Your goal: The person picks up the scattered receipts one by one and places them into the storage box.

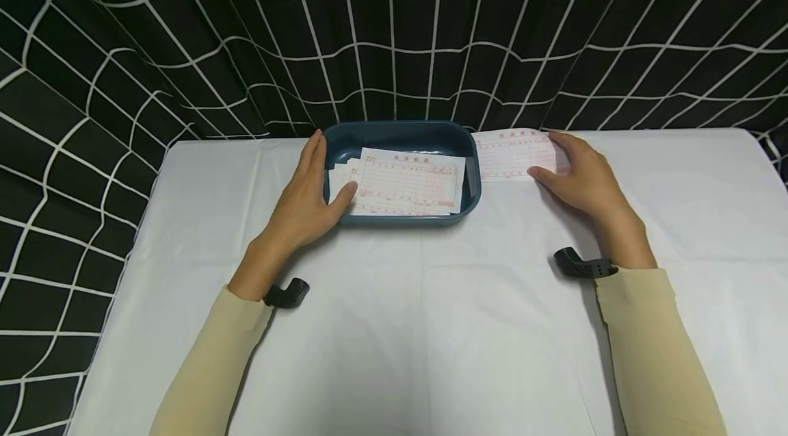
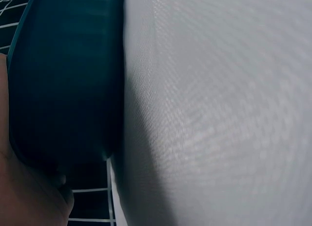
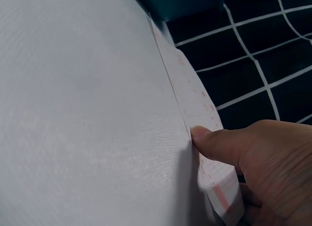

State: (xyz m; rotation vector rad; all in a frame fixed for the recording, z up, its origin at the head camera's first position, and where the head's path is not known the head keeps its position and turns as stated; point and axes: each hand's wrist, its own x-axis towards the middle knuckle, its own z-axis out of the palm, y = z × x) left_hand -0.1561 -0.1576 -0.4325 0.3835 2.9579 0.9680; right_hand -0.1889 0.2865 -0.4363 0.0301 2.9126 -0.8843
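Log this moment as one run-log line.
left hand: steadies blue tray, thumb on slips | right hand: holds slip stack on table

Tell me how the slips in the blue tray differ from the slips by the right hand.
The tray slips lie inside the blue tray, loosely fanned; the table slips lie on the white tablecloth, just right of the tray. The left hand puts its thumb on the tray slips; the right hand holds the table slips' end. Both are white forms printed in red.
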